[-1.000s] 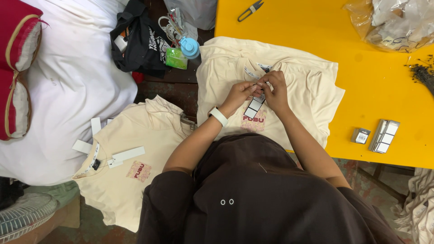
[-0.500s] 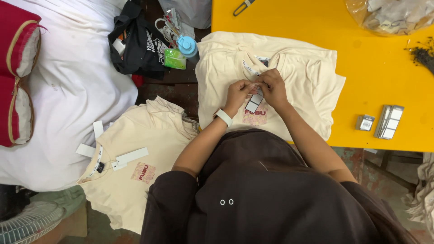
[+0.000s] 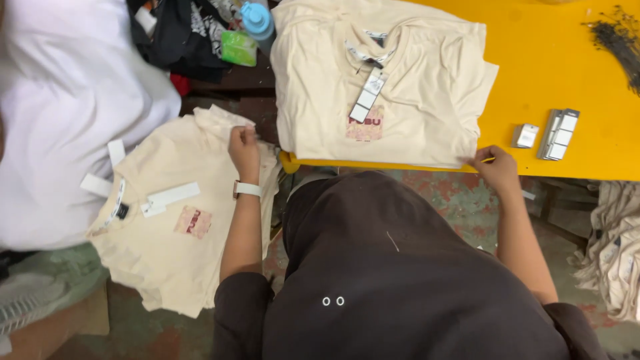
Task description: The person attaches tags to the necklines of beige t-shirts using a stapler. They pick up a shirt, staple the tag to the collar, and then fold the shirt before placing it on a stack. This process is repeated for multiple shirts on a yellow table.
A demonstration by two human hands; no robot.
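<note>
So, left to right:

far left: big white cloth heap, with a dark bag, a green packet and a blue bottle cap up behind it.

low pile: cream shirt lying flat beside the table, white paper strips on it near the collar, small pink print in the middle.

left hand: out over the low shirt's right edge, white band on the wrist, fingers curled and touching the fabric. Can't tell if it's really gripping.

table: bright yellow, floor under it looks worn and patchy.

folded shirt: cream, sits on the table's near left corner, hang tag lying down the front from the collar.

right hand: at the table's front edge, fingertips pinching the folded shirt's lower right corner.

tag stacks: small silvery bundles on the table, just right of the shirt.

far right: dark threads up top, more cream cloth hanging low.
</note>
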